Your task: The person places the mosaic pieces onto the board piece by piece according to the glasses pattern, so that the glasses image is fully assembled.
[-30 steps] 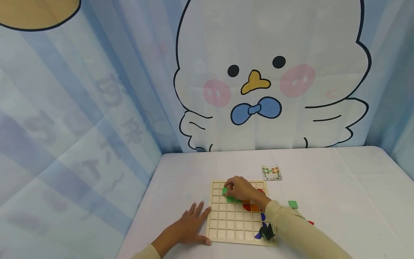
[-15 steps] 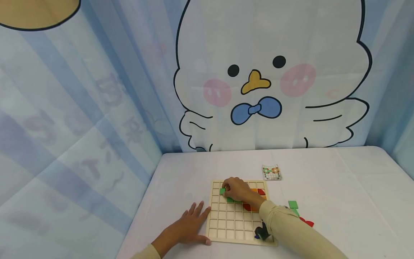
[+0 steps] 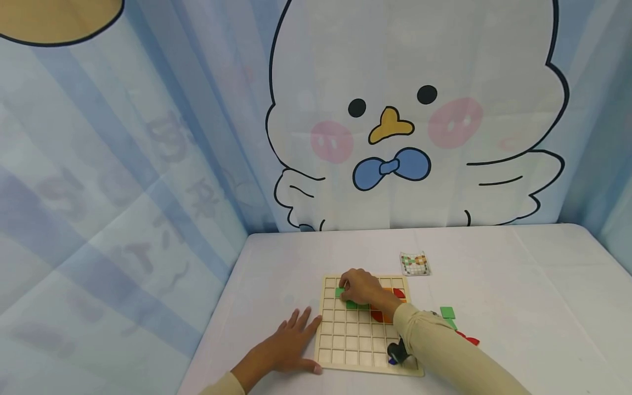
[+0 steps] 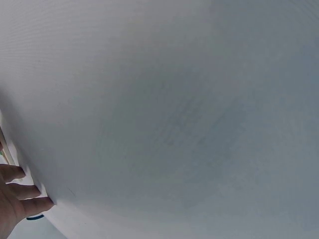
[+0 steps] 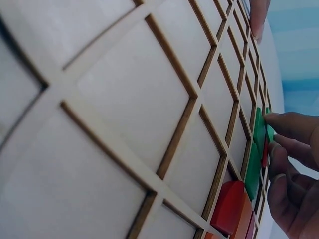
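A wooden grid board [image 3: 336,343] lies on the white table. Over its upper left part, my right hand [image 3: 362,286] pinches a small green square tile [image 3: 338,292] with curled fingers. In the right wrist view, that hand's fingertips [image 5: 274,118] meet a green tile [image 5: 269,130] beside a red piece. Just below the hand, more green tiles [image 3: 356,305] sit in the grid, followed rightward by red [image 3: 377,316] and orange pieces, partly hidden by the forearm. My left hand [image 3: 291,345] rests flat on the table, fingers spread, its fingertips at the board's left edge.
Behind the board lies a small card [image 3: 415,264] with a coloured grid pattern. Loose green [image 3: 447,312] and red pieces [image 3: 471,340] lie right of the board, partly behind the sleeve. A curtain with a cartoon bird [image 3: 395,203] hangs behind the table.
My right hand and the green tile have shifted slightly left. The sleeve has moved left too, showing more of the loose red and green pieces. The left hand has stayed still.
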`<state>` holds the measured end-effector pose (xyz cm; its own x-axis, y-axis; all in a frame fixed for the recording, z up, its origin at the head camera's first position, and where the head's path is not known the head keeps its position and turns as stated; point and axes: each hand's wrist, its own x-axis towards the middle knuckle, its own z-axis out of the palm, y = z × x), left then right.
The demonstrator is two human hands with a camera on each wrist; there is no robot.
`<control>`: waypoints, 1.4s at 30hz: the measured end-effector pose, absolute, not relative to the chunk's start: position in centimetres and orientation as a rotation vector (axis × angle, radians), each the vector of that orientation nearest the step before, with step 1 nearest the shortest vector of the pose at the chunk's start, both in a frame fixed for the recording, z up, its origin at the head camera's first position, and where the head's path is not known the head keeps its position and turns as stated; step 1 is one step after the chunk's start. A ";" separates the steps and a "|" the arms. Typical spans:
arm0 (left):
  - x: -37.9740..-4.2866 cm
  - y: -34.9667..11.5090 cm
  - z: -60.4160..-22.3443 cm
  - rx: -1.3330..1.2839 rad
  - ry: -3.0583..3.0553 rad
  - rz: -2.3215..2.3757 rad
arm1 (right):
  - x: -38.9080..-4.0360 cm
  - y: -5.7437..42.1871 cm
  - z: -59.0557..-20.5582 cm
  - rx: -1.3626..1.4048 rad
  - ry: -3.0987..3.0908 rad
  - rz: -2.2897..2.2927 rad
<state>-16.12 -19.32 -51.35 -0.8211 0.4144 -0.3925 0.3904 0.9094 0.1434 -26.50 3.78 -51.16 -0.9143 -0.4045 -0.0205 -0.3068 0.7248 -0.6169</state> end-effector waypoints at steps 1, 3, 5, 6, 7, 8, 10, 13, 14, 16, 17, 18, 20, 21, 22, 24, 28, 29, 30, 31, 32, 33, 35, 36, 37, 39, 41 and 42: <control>-16.1 -19.3 -51.3 0.585 2.648 0.079 | -26.5 3.8 -51.1 -0.572 2.771 -0.951; -16.1 -19.3 -51.3 0.582 2.645 0.077 | -26.6 3.8 -51.2 -0.562 2.775 -0.943; -16.2 -19.3 -51.4 0.585 2.645 0.071 | -26.6 3.9 -51.2 -0.550 2.775 -0.939; -16.2 -19.3 -51.4 0.586 2.645 0.068 | -26.6 3.9 -51.2 -0.545 2.774 -0.936; -16.2 -19.3 -51.4 0.586 2.646 0.067 | -26.7 3.9 -51.2 -0.544 2.773 -0.933; -16.2 -19.3 -51.4 0.587 2.647 0.065 | -26.7 3.9 -51.2 -0.545 2.774 -0.932; -16.2 -19.3 -51.4 0.591 2.649 0.062 | -26.8 3.9 -51.2 -0.543 2.767 -0.930; -16.2 -19.4 -51.4 0.596 2.650 0.065 | -26.9 3.9 -51.2 -0.550 2.770 -0.922; -16.2 -19.4 -51.4 0.600 2.651 0.066 | -26.9 4.0 -51.2 -0.549 2.770 -0.922; -16.2 -19.3 -51.4 0.606 2.650 0.071 | -26.8 4.0 -51.2 -0.556 2.771 -0.926; -16.3 -19.3 -51.4 0.606 2.649 0.076 | -26.8 4.0 -51.2 -0.561 2.770 -0.929; -16.3 -19.3 -51.3 0.606 2.647 0.080 | -26.8 4.0 -51.2 -0.565 2.768 -0.935; -16.3 -19.3 -51.3 0.606 2.646 0.087 | -26.7 4.2 -51.2 -0.578 2.757 -0.953; -16.3 -19.3 -51.3 0.604 2.645 0.091 | -26.7 4.3 -51.2 -0.593 2.752 -0.964; -16.3 -19.4 -51.3 0.598 2.643 0.093 | -26.7 4.4 -51.2 -0.612 2.746 -0.975; -16.2 -19.4 -51.3 0.593 2.643 0.091 | -26.8 4.8 -51.3 -0.656 2.726 -1.008; -16.2 -19.3 -51.3 0.579 2.644 0.092 | -27.2 6.4 -51.5 -0.789 2.651 -1.093; -16.2 -19.3 -51.3 0.578 2.646 0.090 | -27.3 6.9 -51.5 -0.814 2.622 -1.123; -16.2 -19.3 -51.3 0.576 2.648 0.090 | -27.3 7.4 -51.4 -0.817 2.595 -1.150; -16.2 -19.3 -51.3 0.575 2.650 0.090 | -27.4 8.1 -51.3 -0.827 2.568 -1.170; -16.2 -19.3 -51.3 0.575 2.653 0.089 | -27.4 8.7 -51.1 -0.826 2.548 -1.186; -16.2 -19.3 -51.3 0.574 2.655 0.088 | -27.4 9.4 -51.0 -0.827 2.539 -1.193; -16.2 -19.2 -51.4 0.575 2.657 0.083 | -27.4 10.9 -50.7 -0.814 2.540 -1.196; -16.3 -19.2 -51.5 0.577 2.657 0.085 | -27.3 11.7 -50.6 -0.794 2.547 -1.189; -16.3 -19.3 -51.6 0.578 2.656 0.084 | -27.2 12.6 -50.5 -0.792 2.550 -1.187; -16.3 -19.3 -51.7 0.583 2.657 0.087 | -26.9 14.2 -50.2 -0.768 2.582 -1.173; -16.3 -19.3 -51.6 0.585 2.656 0.088 | -26.3 15.8 -50.0 -0.733 2.575 -1.192; -16.2 -19.3 -51.6 0.587 2.655 0.090 | -25.9 16.5 -49.8 -0.719 2.580 -1.194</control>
<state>-16.25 -19.28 -51.57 -0.8237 0.4162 -0.3851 0.3891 0.9089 0.1501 -25.90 16.52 -49.83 -0.8592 -0.5114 0.0146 -0.3420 0.5529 -0.7598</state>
